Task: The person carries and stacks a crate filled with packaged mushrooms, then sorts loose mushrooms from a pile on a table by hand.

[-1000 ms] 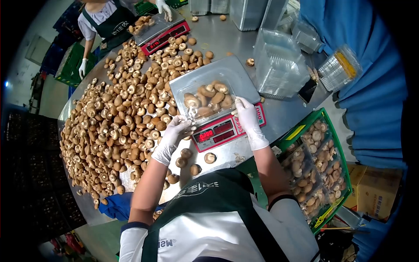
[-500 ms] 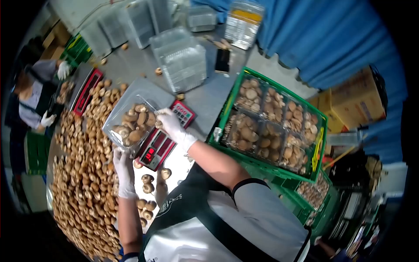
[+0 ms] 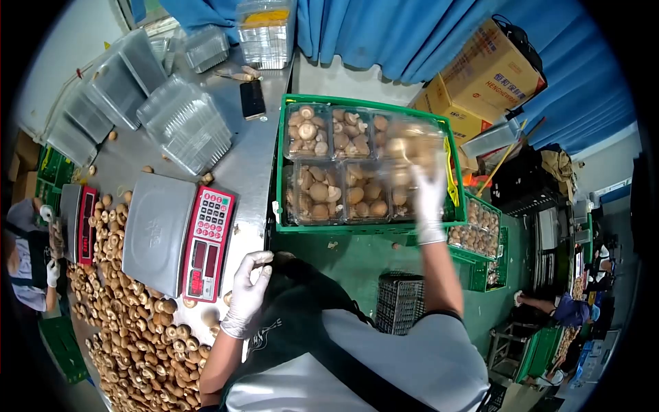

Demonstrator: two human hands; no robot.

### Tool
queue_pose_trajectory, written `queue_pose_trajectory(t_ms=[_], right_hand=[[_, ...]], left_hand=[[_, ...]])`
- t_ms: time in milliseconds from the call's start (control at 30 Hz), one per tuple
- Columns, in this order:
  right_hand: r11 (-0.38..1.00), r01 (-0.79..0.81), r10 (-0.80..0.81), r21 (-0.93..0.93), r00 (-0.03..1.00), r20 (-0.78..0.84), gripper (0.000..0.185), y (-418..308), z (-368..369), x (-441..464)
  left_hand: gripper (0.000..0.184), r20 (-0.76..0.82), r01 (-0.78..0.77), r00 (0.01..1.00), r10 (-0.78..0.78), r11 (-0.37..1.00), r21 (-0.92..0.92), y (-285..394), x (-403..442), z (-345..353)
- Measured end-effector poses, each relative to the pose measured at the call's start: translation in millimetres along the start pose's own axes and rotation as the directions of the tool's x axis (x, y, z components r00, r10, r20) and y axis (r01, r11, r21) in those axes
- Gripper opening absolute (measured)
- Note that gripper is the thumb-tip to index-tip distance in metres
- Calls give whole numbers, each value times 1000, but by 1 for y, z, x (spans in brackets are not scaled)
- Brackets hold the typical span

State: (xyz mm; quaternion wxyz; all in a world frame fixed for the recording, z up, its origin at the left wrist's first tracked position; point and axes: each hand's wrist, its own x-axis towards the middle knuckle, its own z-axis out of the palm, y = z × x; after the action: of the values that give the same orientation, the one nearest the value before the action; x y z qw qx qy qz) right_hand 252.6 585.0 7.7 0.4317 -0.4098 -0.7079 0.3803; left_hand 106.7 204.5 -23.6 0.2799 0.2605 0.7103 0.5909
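Clutching a blurred, tan-and-cream mushroom pack (image 3: 414,141), the right hand (image 3: 430,196) is right of centre; left hand (image 3: 247,295), fingers parted; upper-right carton (image 3: 489,69) reads "恒和保鲜".

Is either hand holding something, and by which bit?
The right hand holds a mushroom box, seemingly by its near edge, though blurred; the left hand holds nothing.

Metal table (image 3: 250,154) here carries a spread heap of brown mushrooms (image 3: 147,350), a red-and-grey scale (image 3: 158,230) beside it, another scale (image 3: 87,223) toward the far end, stacked clear plastic tubs (image 3: 185,127), and a dark phone (image 3: 252,99) near the edge.
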Motion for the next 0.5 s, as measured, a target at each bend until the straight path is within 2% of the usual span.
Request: queue_pose_trajectory(t_ms=[33, 67, 133, 200, 233, 267, 333, 367, 400, 433, 500], right_hand=[[983, 56, -74, -177, 993, -94, 78, 8, -35, 18], [973, 62, -108, -224, 974, -200, 78, 14, -61, 30], [980, 57, -96, -192, 975, -201, 83, 86, -125, 60], [991, -92, 83, -96, 992, -98, 80, 138, -159, 70], [955, -145, 141, -259, 989, -34, 74, 146, -164, 67], [924, -205, 247, -323, 964, 94, 66, 156, -164, 60], [671, -231, 441, -705, 888, 128, 64, 168, -155, 51], [688, -143, 282, -711, 956, 80, 63, 183, -149, 47], [687, -59, 123, -724, 992, 36, 63, 199, -145, 37], [751, -85, 98, -655, 995, -17, 57, 198, -139, 30], [742, 51, -79, -668, 997, -11, 48, 200, -137, 11]], left_hand=[[22, -26, 47, 999, -47, 999, -15, -10, -5, -5], [21, -54, 91, 994, -93, 995, -31, -23, -9, -10], [21, -87, 107, 991, -105, 994, 12, -33, -11, -15], [21, -112, 103, 989, -98, 994, 41, -35, -6, -13], [23, -86, 131, 988, -131, 991, -5, -39, 0, -13], [25, -75, 123, 990, -120, 991, 48, -39, 5, -13], [27, -47, 84, 996, -78, 986, 147, -26, 23, -8], [30, -61, 65, 997, -57, 987, 147, -21, 29, -4], [30, -47, -59, 996, 72, 968, 246, -20, 36, -2], [29, -48, -43, 997, 56, 969, 244, -16, 40, 0], [29, -25, -65, 997, 74, 964, 260, -16, 51, 5]])
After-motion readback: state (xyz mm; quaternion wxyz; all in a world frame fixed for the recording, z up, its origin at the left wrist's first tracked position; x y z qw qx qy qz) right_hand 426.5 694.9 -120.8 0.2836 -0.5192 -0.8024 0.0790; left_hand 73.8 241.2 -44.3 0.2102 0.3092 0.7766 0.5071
